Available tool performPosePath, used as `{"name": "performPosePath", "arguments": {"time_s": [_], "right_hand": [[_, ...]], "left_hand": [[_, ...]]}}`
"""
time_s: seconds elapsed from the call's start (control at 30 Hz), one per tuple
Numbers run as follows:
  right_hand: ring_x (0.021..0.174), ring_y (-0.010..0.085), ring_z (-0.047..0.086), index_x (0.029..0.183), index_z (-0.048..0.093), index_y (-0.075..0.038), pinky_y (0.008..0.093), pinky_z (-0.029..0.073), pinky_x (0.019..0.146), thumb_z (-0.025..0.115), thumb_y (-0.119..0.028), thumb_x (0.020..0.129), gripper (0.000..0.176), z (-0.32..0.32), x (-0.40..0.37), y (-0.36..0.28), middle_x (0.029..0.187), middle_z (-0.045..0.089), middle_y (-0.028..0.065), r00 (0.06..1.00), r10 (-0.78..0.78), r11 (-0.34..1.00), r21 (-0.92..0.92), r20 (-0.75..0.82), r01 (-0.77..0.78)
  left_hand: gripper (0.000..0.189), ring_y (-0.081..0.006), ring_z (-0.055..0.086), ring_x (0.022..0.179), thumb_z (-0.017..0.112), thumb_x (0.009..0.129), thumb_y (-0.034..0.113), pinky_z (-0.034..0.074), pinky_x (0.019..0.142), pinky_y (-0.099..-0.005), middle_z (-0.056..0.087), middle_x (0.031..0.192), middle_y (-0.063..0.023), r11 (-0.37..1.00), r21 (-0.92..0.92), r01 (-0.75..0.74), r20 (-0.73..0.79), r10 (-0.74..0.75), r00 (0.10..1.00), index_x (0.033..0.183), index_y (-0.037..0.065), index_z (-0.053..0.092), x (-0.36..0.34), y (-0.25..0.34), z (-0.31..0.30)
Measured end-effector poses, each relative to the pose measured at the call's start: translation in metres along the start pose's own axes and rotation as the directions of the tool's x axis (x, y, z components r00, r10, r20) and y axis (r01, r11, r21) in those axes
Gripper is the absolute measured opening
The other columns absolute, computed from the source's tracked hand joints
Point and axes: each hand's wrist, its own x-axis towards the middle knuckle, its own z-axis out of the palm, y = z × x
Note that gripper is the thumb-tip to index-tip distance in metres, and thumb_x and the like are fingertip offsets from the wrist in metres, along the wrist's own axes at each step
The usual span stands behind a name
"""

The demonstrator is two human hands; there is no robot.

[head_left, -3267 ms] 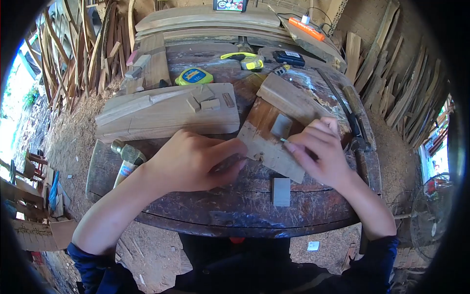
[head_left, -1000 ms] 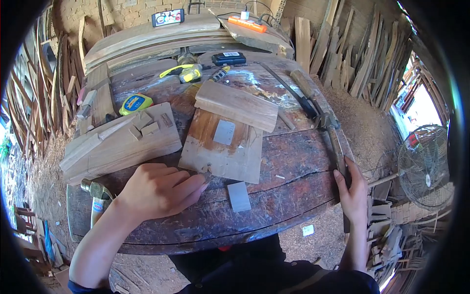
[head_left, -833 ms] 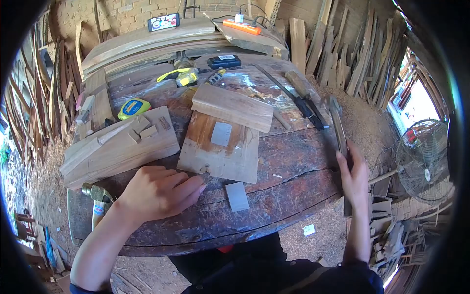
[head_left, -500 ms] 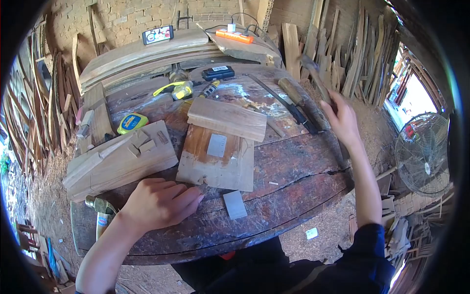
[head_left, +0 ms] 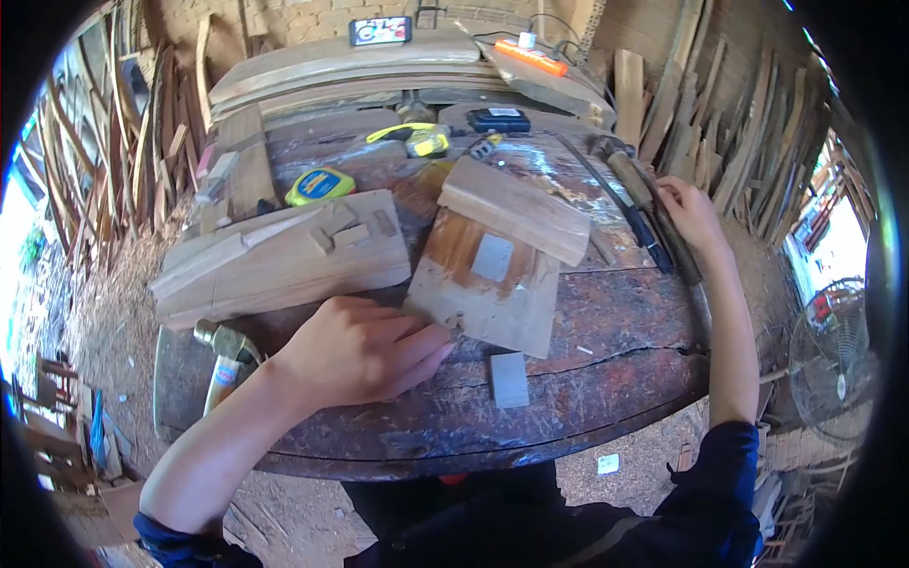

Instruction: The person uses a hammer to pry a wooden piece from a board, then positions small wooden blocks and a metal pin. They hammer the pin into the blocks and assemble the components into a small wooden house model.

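Observation:
My left hand (head_left: pixel 374 350) is closed in a pinch at the near corner of a flat wooden board (head_left: pixel 502 308). Whatever is between its fingertips is too small to make out. A curved wooden block (head_left: pixel 516 208) and a pale paper label (head_left: pixel 492 257) lie on that board. At the table's right edge, my right hand (head_left: pixel 696 216) is curled around the handle end of a hammer, its metal head (head_left: pixel 611 148) low by a wooden tool handle (head_left: pixel 630 180). The fingers partly hide the grip. A second hammer (head_left: pixel 225 350) lies beside my left forearm.
On the worn table (head_left: pixel 625 317) are a tape measure (head_left: pixel 320 186), a large wooden piece (head_left: pixel 294 256) with small offcuts, a grey square (head_left: pixel 509 381) and a black-handled tool (head_left: pixel 649 241). Behind stand a phone (head_left: pixel 380 31) and an orange power strip (head_left: pixel 530 57); a fan (head_left: pixel 838 364) is at right.
My right hand has lowered the raised hammer toward the table's right edge. The left hand keeps its pinch at the board's corner. The whole view has shifted, with table things appearing farther right.

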Motion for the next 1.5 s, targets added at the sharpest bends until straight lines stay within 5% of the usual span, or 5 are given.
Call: {"name": "performPosePath", "arguments": {"time_s": [0.27, 0.67, 1.0, 1.2, 1.5], "right_hand": [[0.102, 0.0296, 0.070, 0.126, 0.070, -0.005, 0.0394, 0.054, 0.091, 0.065, -0.022, 0.102, 0.029, -0.042, -0.051, -0.145, 0.106, 0.069, 0.0136, 0.949, -0.315, 0.919, 0.257, 0.023, 0.299], [0.130, 0.0369, 0.051, 0.140, 0.068, -0.018, 0.0468, 0.044, 0.107, 0.071, -0.013, 0.094, 0.046, 0.009, -0.091, -0.219, 0.136, 0.053, 0.0152, 0.657, -0.744, 0.660, 0.022, -0.121, 0.751], [0.123, 0.0271, 0.056, 0.116, 0.065, -0.009, 0.0427, 0.040, 0.100, 0.072, -0.020, 0.096, 0.024, -0.007, -0.087, -0.195, 0.121, 0.060, 0.0069, 0.613, -0.772, 0.609, 0.084, -0.165, 0.789], [0.114, 0.0278, 0.064, 0.117, 0.064, -0.012, 0.0446, 0.040, 0.102, 0.070, -0.019, 0.098, 0.021, -0.004, -0.092, -0.182, 0.106, 0.067, 0.0071, 0.694, -0.706, 0.642, 0.287, -0.140, 0.711], [0.114, 0.0285, 0.067, 0.123, 0.066, -0.013, 0.0437, 0.042, 0.104, 0.070, -0.018, 0.098, 0.026, -0.001, -0.096, -0.181, 0.115, 0.072, 0.0076, 0.729, -0.672, 0.646, 0.378, -0.128, 0.663]], "left_hand": [[0.012, -0.0178, 0.063, 0.053, 0.081, 0.090, 0.021, 0.049, 0.051, -0.0341, 0.061, 0.063, 0.0005, 0.990, 0.127, -0.061, 0.074, 0.052, 0.996, 0.090, 0.012, 0.074, -0.001, -0.001, -0.004], [0.013, -0.0319, 0.065, 0.060, 0.074, 0.095, 0.016, 0.052, 0.058, -0.0423, 0.064, 0.068, -0.0106, 0.994, 0.055, 0.096, 0.132, -0.103, 0.986, 0.099, 0.005, 0.069, 0.020, 0.021, -0.013], [0.013, -0.0312, 0.068, 0.063, 0.075, 0.092, 0.015, 0.055, 0.060, -0.0414, 0.068, 0.072, -0.0096, 0.992, -0.041, 0.123, 0.215, -0.112, 0.970, 0.097, 0.005, 0.069, 0.026, 0.051, -0.006], [0.014, -0.0315, 0.069, 0.063, 0.076, 0.091, 0.015, 0.055, 0.060, -0.0413, 0.068, 0.071, -0.0099, 0.990, -0.072, 0.124, 0.210, -0.107, 0.972, 0.095, 0.004, 0.069, 0.036, 0.058, 0.004], [0.014, -0.0311, 0.066, 0.059, 0.077, 0.089, 0.015, 0.053, 0.058, -0.0414, 0.065, 0.068, -0.0099, 0.985, -0.052, 0.165, 0.224, -0.149, 0.963, 0.092, 0.004, 0.069, 0.036, 0.064, 0.002]]}}
